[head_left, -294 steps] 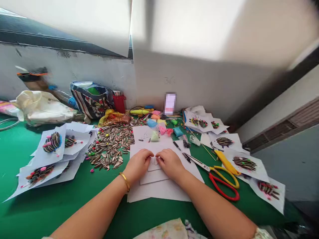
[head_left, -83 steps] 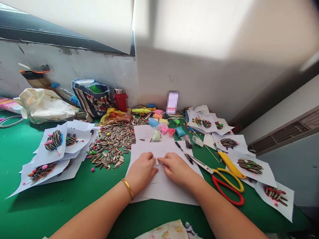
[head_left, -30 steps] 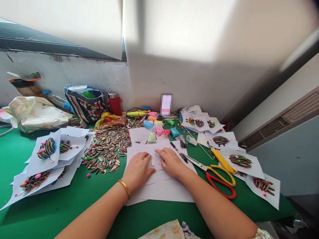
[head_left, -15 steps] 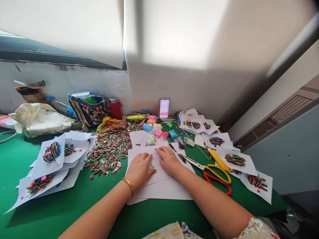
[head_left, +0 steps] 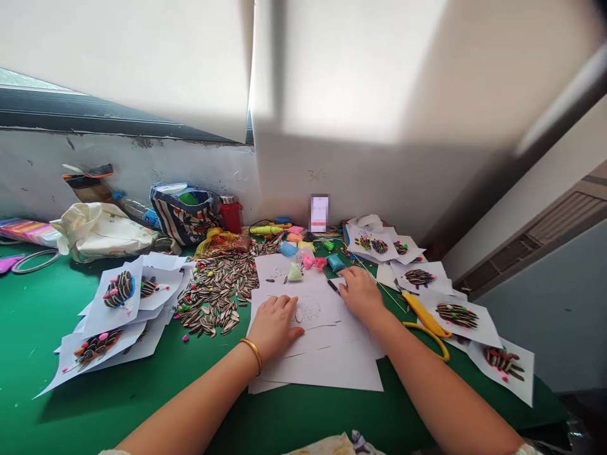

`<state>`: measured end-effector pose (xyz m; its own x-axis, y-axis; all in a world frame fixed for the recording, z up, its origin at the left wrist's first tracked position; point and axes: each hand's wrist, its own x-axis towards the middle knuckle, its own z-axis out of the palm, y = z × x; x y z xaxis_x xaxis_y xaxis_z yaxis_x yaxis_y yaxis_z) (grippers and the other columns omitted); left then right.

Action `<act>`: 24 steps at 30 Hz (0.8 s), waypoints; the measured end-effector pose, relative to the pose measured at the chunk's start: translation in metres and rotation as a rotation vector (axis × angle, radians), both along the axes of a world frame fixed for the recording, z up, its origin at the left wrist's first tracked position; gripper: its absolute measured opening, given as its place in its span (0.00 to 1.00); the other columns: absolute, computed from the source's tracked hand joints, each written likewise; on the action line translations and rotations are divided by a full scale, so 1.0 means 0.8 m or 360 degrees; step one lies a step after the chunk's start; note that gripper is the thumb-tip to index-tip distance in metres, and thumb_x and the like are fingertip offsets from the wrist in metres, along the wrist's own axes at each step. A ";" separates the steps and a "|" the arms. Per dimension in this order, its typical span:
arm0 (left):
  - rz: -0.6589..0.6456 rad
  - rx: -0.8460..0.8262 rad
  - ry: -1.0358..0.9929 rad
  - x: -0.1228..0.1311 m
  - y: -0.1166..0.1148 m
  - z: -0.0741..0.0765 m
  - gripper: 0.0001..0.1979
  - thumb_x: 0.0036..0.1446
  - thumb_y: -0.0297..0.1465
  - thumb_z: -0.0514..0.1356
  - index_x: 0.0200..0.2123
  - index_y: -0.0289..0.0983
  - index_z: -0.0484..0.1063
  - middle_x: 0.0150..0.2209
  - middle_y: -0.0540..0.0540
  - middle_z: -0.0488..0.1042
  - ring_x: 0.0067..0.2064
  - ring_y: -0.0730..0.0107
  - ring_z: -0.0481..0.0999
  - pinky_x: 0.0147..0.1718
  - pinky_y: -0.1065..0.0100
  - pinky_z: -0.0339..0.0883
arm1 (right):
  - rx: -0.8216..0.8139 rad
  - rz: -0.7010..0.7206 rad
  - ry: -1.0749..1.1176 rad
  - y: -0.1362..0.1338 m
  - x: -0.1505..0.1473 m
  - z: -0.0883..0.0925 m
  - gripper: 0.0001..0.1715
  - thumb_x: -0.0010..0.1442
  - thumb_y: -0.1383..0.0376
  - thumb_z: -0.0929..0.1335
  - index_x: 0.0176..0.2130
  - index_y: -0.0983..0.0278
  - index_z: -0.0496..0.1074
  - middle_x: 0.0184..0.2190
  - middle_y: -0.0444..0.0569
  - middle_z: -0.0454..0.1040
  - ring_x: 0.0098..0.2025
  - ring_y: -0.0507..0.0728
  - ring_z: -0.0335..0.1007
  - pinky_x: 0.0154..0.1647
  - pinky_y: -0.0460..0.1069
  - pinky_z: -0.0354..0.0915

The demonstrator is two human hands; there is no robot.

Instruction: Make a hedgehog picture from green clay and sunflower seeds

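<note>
My left hand [head_left: 274, 322], a gold bangle on its wrist, lies flat with its fingers stretched over the left side of a white sheet of paper [head_left: 332, 360]. Beside its fingertips the sheet bears a pencil-like drawing [head_left: 309, 309] of a rounded, patterned shape, with a few short lines below. My right hand [head_left: 361, 296] is over the sheet's upper right edge, fingers slightly apart and bent. By its thumb lies a black pen [head_left: 334, 287]; a teal packet [head_left: 336, 263] is just beyond the fingertips. What lies under the right palm is hidden.
Sunflower seeds [head_left: 215, 297] are heaped left of the paper. Seed-decorated sheets [head_left: 156, 309] are stacked at left, more sheets [head_left: 515, 370] at right. Scissors [head_left: 434, 341] lie partly under my right arm. Coloured clay packets [head_left: 294, 273], a red flask [head_left: 231, 215] and a phone [head_left: 319, 213] stand behind.
My right hand has moved off the drawing to the right, towards the pens, uncovering more of it. My left hand still rests on the paper. The view has shifted slightly left.
</note>
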<state>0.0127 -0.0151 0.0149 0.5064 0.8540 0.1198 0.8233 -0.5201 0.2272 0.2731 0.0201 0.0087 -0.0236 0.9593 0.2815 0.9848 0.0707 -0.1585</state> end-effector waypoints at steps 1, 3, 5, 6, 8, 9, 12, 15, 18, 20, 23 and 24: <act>0.0013 -0.0010 -0.0020 -0.001 0.000 -0.001 0.33 0.54 0.42 0.65 0.61 0.40 0.64 0.54 0.40 0.71 0.54 0.50 0.68 0.54 0.52 0.62 | -0.0092 -0.0073 -0.0088 0.003 0.010 0.003 0.20 0.64 0.65 0.64 0.55 0.65 0.70 0.49 0.58 0.70 0.52 0.64 0.63 0.52 0.56 0.60; 0.0029 -0.0023 -0.0051 -0.002 -0.001 -0.003 0.33 0.54 0.42 0.65 0.62 0.40 0.63 0.54 0.40 0.70 0.55 0.50 0.68 0.55 0.52 0.61 | -0.0247 -0.0098 -0.0202 0.009 0.023 0.005 0.21 0.65 0.64 0.64 0.56 0.65 0.70 0.47 0.58 0.71 0.50 0.63 0.65 0.49 0.54 0.60; 0.0030 -0.0029 -0.0076 -0.004 -0.002 -0.006 0.35 0.54 0.41 0.65 0.62 0.40 0.62 0.55 0.41 0.70 0.56 0.50 0.67 0.56 0.52 0.60 | -0.0320 -0.0066 -0.0245 0.013 0.031 0.006 0.20 0.65 0.64 0.63 0.55 0.64 0.71 0.46 0.57 0.72 0.49 0.63 0.66 0.47 0.52 0.60; 0.0029 -0.0031 -0.0089 -0.005 -0.002 -0.008 0.35 0.54 0.41 0.66 0.63 0.40 0.61 0.56 0.41 0.70 0.56 0.51 0.66 0.57 0.52 0.59 | -0.0331 -0.0054 -0.0248 0.014 0.033 0.006 0.19 0.65 0.65 0.64 0.54 0.64 0.72 0.45 0.56 0.73 0.48 0.63 0.67 0.45 0.52 0.61; 0.0029 -0.0033 -0.0111 -0.006 -0.003 -0.011 0.36 0.54 0.41 0.66 0.63 0.40 0.60 0.57 0.41 0.69 0.57 0.51 0.66 0.58 0.52 0.58 | -0.0346 -0.0060 -0.0250 0.015 0.034 0.009 0.18 0.63 0.67 0.64 0.51 0.65 0.74 0.43 0.56 0.74 0.46 0.63 0.68 0.43 0.52 0.61; 0.0032 -0.0032 -0.0120 -0.007 -0.002 -0.012 0.36 0.54 0.41 0.66 0.63 0.40 0.60 0.57 0.41 0.69 0.57 0.51 0.66 0.58 0.52 0.58 | -0.0358 -0.0069 -0.0254 0.014 0.033 0.011 0.17 0.63 0.69 0.63 0.49 0.66 0.75 0.42 0.57 0.74 0.45 0.62 0.69 0.42 0.51 0.61; 0.0039 -0.0035 -0.0131 -0.008 -0.002 -0.015 0.36 0.53 0.41 0.66 0.63 0.41 0.60 0.58 0.42 0.69 0.58 0.51 0.65 0.59 0.51 0.57 | -0.0336 -0.0053 -0.0235 0.011 0.021 0.019 0.18 0.63 0.72 0.61 0.47 0.66 0.76 0.40 0.57 0.75 0.44 0.61 0.70 0.42 0.51 0.61; 0.0047 -0.0050 -0.0140 -0.010 -0.001 -0.016 0.36 0.53 0.41 0.66 0.63 0.41 0.60 0.58 0.42 0.69 0.58 0.51 0.65 0.59 0.51 0.57 | -0.0181 0.0162 -0.0074 0.010 -0.001 0.026 0.19 0.66 0.70 0.61 0.51 0.64 0.74 0.44 0.54 0.75 0.48 0.59 0.69 0.48 0.50 0.61; 0.0035 -0.0069 -0.0158 -0.012 -0.002 -0.016 0.36 0.54 0.41 0.66 0.63 0.42 0.60 0.58 0.42 0.68 0.59 0.51 0.65 0.59 0.52 0.58 | -0.0112 0.0241 0.0057 0.015 -0.011 0.032 0.23 0.68 0.66 0.60 0.60 0.63 0.66 0.48 0.54 0.74 0.50 0.58 0.68 0.50 0.49 0.62; 0.0018 -0.0086 -0.0165 -0.014 -0.002 -0.016 0.36 0.54 0.41 0.66 0.63 0.41 0.59 0.59 0.42 0.68 0.59 0.51 0.65 0.59 0.52 0.58 | -0.0164 0.0077 0.0008 0.022 -0.004 0.033 0.22 0.69 0.66 0.59 0.60 0.63 0.66 0.48 0.55 0.73 0.50 0.59 0.69 0.48 0.50 0.62; 0.0006 -0.0103 -0.0166 -0.014 -0.002 -0.014 0.36 0.53 0.41 0.66 0.63 0.41 0.59 0.59 0.42 0.68 0.59 0.51 0.65 0.59 0.52 0.58 | -0.0471 -0.0201 -0.0226 0.033 0.017 0.029 0.17 0.68 0.63 0.61 0.52 0.65 0.71 0.46 0.58 0.73 0.47 0.62 0.71 0.45 0.52 0.63; 0.0006 -0.0107 -0.0166 -0.014 -0.002 -0.013 0.36 0.54 0.41 0.66 0.63 0.41 0.60 0.59 0.42 0.68 0.59 0.50 0.65 0.59 0.52 0.58 | -0.0533 -0.0237 -0.0252 0.036 0.024 0.025 0.15 0.67 0.63 0.63 0.48 0.66 0.73 0.44 0.59 0.74 0.46 0.63 0.72 0.44 0.52 0.63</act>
